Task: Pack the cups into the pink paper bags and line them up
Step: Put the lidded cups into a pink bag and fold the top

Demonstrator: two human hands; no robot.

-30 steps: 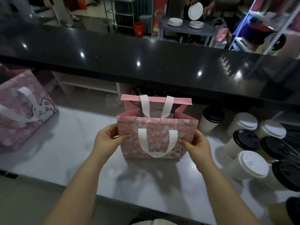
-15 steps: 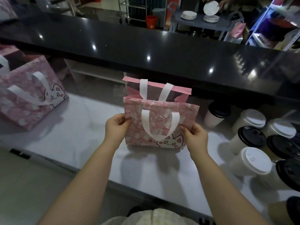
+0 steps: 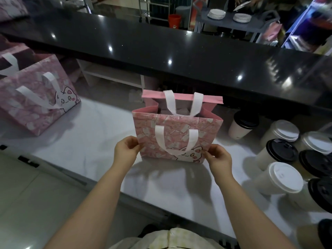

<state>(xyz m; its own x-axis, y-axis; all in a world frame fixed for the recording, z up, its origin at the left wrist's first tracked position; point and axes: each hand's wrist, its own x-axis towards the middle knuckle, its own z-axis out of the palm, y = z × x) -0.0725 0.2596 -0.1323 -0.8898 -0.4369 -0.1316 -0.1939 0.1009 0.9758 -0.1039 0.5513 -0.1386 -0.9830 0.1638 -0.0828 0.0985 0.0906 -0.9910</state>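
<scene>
At the far left of the white bench [image 3: 86, 141], a pink paper bag [image 3: 36, 103] with a white cartoon cat and white ribbon handles stands tilted, with the edge of another pink bag behind it. Well apart from it, in the middle of the bench, stands the open pink bag [image 3: 177, 136], upright, its mouth spread and its near handle hanging down over the printed front. The left hand [image 3: 126, 151] pinches the bag's lower left edge, its fingers [image 3: 133, 143] closed on the paper. The right hand [image 3: 220, 159] grips the lower right corner in the same way, fingers [image 3: 208, 152] closed on the paper just beside the cat print. Something pale sits inside the bag, but what it is cannot be told. To the right of the bag, the cups [image 3: 280, 169] stand clustered on the bench, some with white lids and some with black, the nearest black-lidded cup [image 3: 242, 125] just beside the bag's right side. No writing can be read on the bags or the cups; a small mark on one cup is too blurred to make out.
</scene>
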